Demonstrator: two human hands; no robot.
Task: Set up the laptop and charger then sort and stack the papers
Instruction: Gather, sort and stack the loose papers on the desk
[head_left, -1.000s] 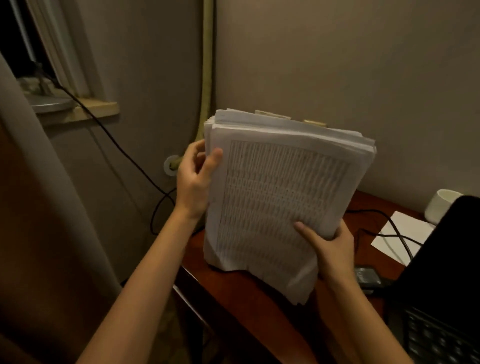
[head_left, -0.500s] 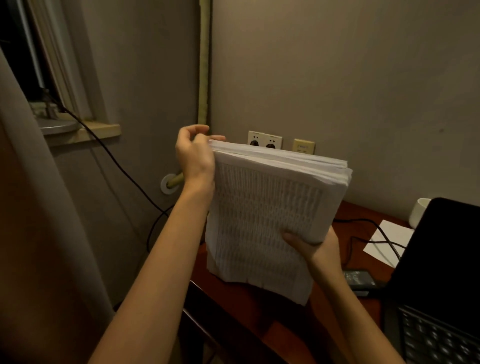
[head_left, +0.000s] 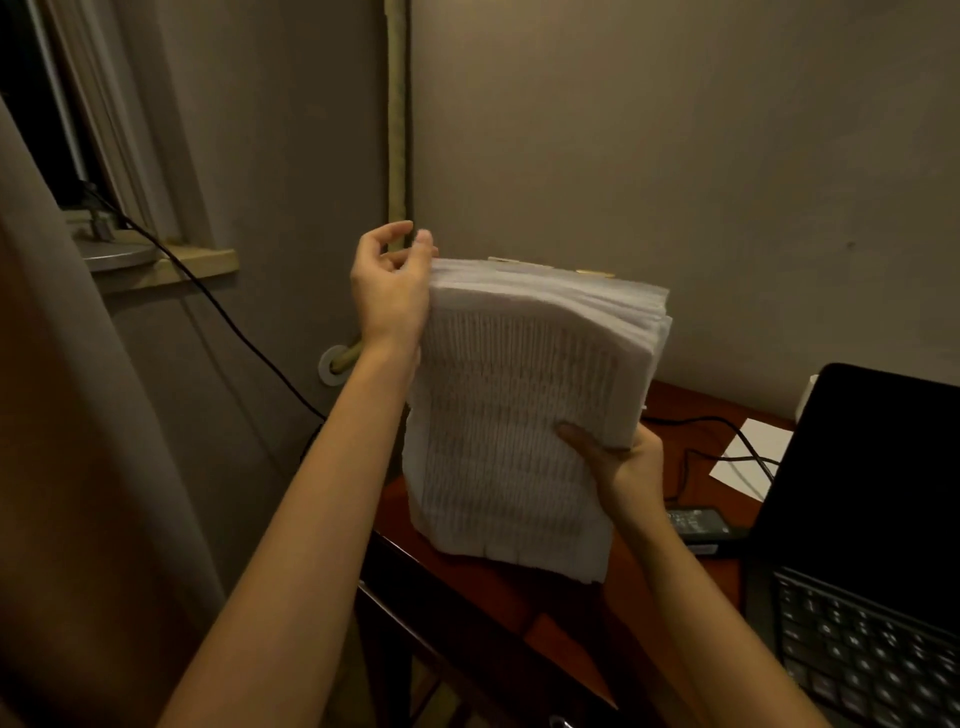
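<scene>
A thick stack of printed white papers (head_left: 519, 415) stands on edge on the reddish wooden desk (head_left: 498, 587). My left hand (head_left: 389, 291) sits at the stack's top left corner, its fingers curled against the sheets' edges. My right hand (head_left: 618, 462) grips the stack's right side, thumb across the front sheet. An open black laptop (head_left: 862, 519) stands at the right, keyboard showing. The black charger brick (head_left: 701, 525) lies beside it, its cable (head_left: 727, 441) running over the desk.
A loose white sheet (head_left: 753, 452) lies behind the laptop under the cable, with a white cup edge (head_left: 805, 400) near the wall. Wall sockets hide behind the stack. A window sill (head_left: 171, 270) with a cord is at the left, and a curtain hangs nearer.
My left hand has slid from the stack's left edge up to its top corner. The stack stands more upright and squarer, with its sheets better aligned. My right hand keeps its hold.
</scene>
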